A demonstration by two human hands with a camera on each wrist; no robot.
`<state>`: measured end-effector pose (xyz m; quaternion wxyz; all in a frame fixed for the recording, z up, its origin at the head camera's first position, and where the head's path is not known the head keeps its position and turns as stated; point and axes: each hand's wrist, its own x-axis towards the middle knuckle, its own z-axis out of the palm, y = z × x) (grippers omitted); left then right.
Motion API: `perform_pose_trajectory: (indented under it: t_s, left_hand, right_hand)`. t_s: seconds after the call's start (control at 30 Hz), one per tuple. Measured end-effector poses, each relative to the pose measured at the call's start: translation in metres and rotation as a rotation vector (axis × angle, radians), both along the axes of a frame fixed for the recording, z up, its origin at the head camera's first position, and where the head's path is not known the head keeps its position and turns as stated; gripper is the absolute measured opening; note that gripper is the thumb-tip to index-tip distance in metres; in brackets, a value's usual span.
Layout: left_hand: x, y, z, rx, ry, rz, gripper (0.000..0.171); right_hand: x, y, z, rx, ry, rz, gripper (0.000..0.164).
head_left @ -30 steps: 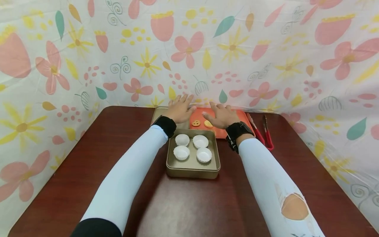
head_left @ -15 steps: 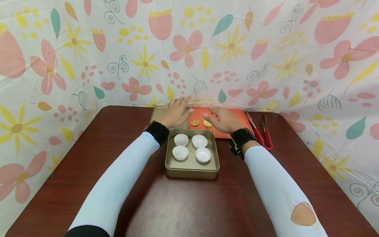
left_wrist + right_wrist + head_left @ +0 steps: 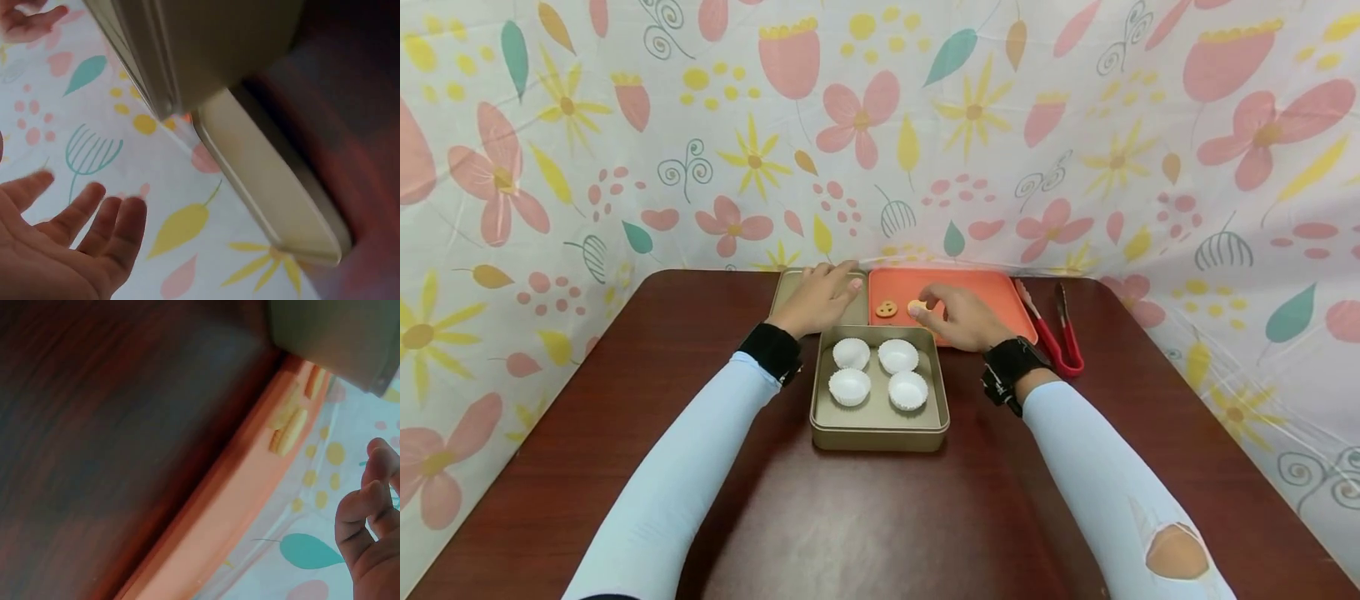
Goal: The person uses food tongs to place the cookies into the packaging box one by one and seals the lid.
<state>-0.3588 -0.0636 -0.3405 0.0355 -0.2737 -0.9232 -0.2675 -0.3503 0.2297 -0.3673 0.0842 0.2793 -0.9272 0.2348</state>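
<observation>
My right hand (image 3: 966, 319) hovers over the orange tray (image 3: 988, 287), its fingers bent. Its fingertips are near a pale cookie (image 3: 914, 307) and partly cover it in the head view; the right wrist view shows the hand apart from that cookie (image 3: 290, 432). Beside it lies a brown cookie (image 3: 886, 309) with dark spots. My left hand (image 3: 816, 300) is held above the shallow gold lid (image 3: 785, 302), holding nothing, with fingers spread in the left wrist view. In front, a square gold tin (image 3: 880, 437) contains several white paper baking cups (image 3: 850, 387).
Red-handled tongs (image 3: 1067, 350) lie right of the tray on the dark wooden table (image 3: 880, 517). A floral cloth (image 3: 880, 125) hangs behind the table's far edge. The tin stands close in front of both lid and tray.
My hands have drawn slightly apart, the left moving left. The right hand's fingers have bent and come down toward the pale cookie. The whole head view has shifted slightly.
</observation>
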Motion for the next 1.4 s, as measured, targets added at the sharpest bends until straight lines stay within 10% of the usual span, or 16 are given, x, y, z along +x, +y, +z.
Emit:
perform_pose_trajectory:
  t_s: [0.23,1.4]
  left_hand:
    - [0.001,-0.005,-0.008,0.131,-0.010,-0.102,0.044]
    - [0.002,-0.029,-0.047,0.156,-0.192,-0.018,0.027]
  right_hand:
    - [0.000,0.004,-0.010,-0.028,0.003,0.074,0.043]
    - [0.010,-0.003,-0.034,-0.212,-0.279,0.072,0.033]
